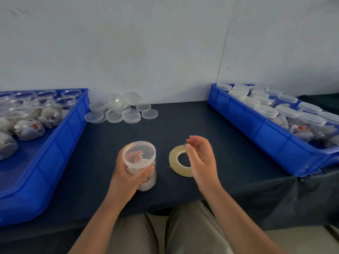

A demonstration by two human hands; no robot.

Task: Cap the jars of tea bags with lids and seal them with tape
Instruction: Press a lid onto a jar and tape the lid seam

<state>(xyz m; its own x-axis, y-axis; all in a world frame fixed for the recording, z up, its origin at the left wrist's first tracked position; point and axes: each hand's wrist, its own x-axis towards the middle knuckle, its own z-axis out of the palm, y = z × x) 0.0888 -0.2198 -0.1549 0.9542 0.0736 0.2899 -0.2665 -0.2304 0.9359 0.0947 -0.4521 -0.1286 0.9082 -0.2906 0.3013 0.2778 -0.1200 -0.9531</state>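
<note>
My left hand (126, 173) grips a clear plastic jar (140, 160) of tea bags, which stands on the dark table with a clear lid on top. A roll of clear tape (177, 162) lies flat on the table just right of the jar. My right hand (200, 158) hovers over the right side of the roll with fingers loosely curled, holding nothing that I can make out.
Loose clear lids (121, 110) lie in a heap at the back centre. A blue tray (60, 136) on the left holds uncapped jars of tea bags. Another blue tray (256, 129) on the right holds capped jars. A white wall stands behind.
</note>
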